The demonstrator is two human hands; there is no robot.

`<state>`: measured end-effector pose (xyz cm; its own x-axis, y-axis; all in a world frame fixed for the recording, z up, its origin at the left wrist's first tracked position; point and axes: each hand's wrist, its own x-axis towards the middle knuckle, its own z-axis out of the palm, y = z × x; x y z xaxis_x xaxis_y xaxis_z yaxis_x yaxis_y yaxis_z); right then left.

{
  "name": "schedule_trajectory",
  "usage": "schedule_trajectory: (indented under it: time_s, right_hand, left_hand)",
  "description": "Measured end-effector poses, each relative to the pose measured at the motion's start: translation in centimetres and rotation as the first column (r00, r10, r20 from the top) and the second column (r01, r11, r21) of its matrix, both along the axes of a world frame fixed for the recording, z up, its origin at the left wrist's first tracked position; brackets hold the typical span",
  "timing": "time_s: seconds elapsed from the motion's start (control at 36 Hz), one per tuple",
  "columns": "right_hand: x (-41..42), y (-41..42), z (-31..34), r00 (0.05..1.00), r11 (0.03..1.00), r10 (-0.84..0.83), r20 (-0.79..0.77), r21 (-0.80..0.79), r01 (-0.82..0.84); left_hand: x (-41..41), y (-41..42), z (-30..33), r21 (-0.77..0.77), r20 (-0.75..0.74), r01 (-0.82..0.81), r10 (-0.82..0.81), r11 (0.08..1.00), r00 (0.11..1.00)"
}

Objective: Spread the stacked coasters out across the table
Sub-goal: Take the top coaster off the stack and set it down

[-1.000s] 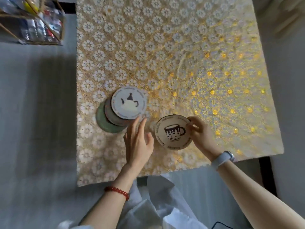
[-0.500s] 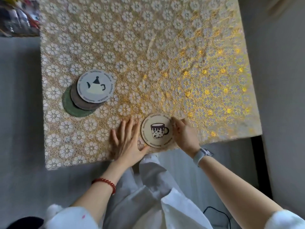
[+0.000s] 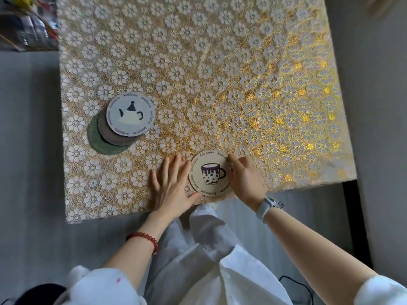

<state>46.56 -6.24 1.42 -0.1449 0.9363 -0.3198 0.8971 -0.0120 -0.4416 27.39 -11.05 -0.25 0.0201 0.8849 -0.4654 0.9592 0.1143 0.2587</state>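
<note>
A cream coaster with a cup drawing (image 3: 210, 172) lies flat near the table's front edge. My right hand (image 3: 245, 180) touches its right rim with thumb and fingertips. My left hand (image 3: 170, 183) lies flat on the cloth at the coaster's left rim, fingers spread. At the left of the table sits a fanned stack: a white teapot coaster (image 3: 130, 115) on top, a brown coaster (image 3: 110, 135) under it, a green coaster (image 3: 97, 140) at the bottom.
The table (image 3: 220, 73) wears a gold and white flower-patterned cloth. A wire rack with bottles (image 3: 26, 25) stands on the grey floor at the far left. White clothing (image 3: 204, 249) shows below the table's front edge. A dark cable (image 3: 295, 287) lies on the floor.
The cup coaster came down from my right hand's grip onto the cloth near the front edge. My left hand drew back from the stack and flattened beside the cup coaster.
</note>
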Motion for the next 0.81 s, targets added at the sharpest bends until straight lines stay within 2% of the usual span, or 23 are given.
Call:
schedule_trajectory:
  time_s: [0.17,0.31,0.39,0.5,0.56,0.64,0.69,0.81]
  right_hand:
    - [0.1,-0.4,-0.1,0.981,0.997,0.063,0.186,0.031,-0.069]
    - [0.0,-0.7,0.1,0.953,0.992,0.122,0.276,0.002,-0.128]
    - [-0.5,-0.8,0.6,0.945,0.994,0.107,0.31,-0.029,-0.103]
    - [-1.6,-0.3,1.4,0.962,0.998,0.057,0.268,-0.024,-0.052]
    - [-2.8,0.4,2.0,0.972,0.998,0.07,0.224,-0.01,-0.07]
    - [-5.5,2.0,2.9,0.984,0.993,0.117,0.132,-0.004,-0.118]
    - [-8.0,3.3,3.4,0.987,0.988,0.152,0.057,-0.015,-0.151]
    - [-13.7,6.0,3.7,0.981,0.98,0.187,-0.052,-0.064,-0.19]
  left_hand:
    - [-0.1,-0.2,-0.4,0.004,-0.008,0.009,-0.009,1.0,1.0]
    - [-0.3,-0.2,-0.5,-0.002,-0.037,0.041,-0.041,0.999,0.998]
    - [-0.4,-0.1,-0.4,0.003,-0.019,0.044,-0.044,0.999,0.999]
    - [-0.9,0.4,0.5,0.035,0.086,0.003,-0.006,0.999,0.996]
    - [-1.7,0.8,0.9,0.097,0.177,-0.065,0.047,0.993,0.983]
    - [-4.2,1.7,1.1,0.191,0.236,-0.202,0.155,0.961,0.959]
    - [-6.4,2.7,1.4,0.216,0.253,-0.288,0.232,0.933,0.939]
    - [-11.8,4.9,2.1,0.339,0.2,-0.358,0.305,0.87,0.931]
